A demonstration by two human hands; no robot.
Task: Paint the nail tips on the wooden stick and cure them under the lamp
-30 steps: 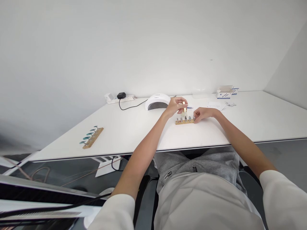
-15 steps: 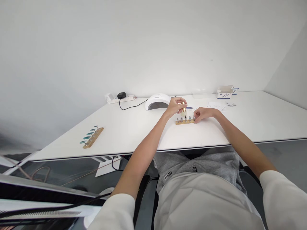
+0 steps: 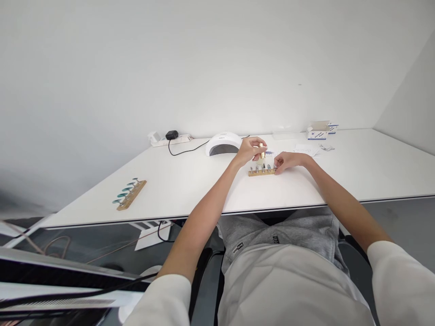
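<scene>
Closed around the gold cap of a nail polish brush (image 3: pixel 263 154), my left hand (image 3: pixel 249 151) holds it bristles down. The dark brush tip is just above or touching the middle of a row of fake nails; which of the two I cannot tell. These nails sit on short stems along a wooden nail stand (image 3: pixel 254 174), and some look pale, others blue-green. My right hand (image 3: pixel 288 160) grips the stand's right end, its fingertips covering the last nail. A pale bottle-like shape (image 3: pixel 260 161) shows behind the brush, partly hidden.
A second wooden stand (image 3: pixel 133 198) with teal nails lies at the left. Behind my left hand stands a white nail lamp (image 3: pixel 223 140). Papers (image 3: pixel 306 149) and labelled white boxes (image 3: pixel 318 131) are at the back right. A black adapter (image 3: pixel 171 135) sits at the back left.
The brush has shifted slightly to the right over the nails with my left hand. My right hand keeps its hold on the stand.
</scene>
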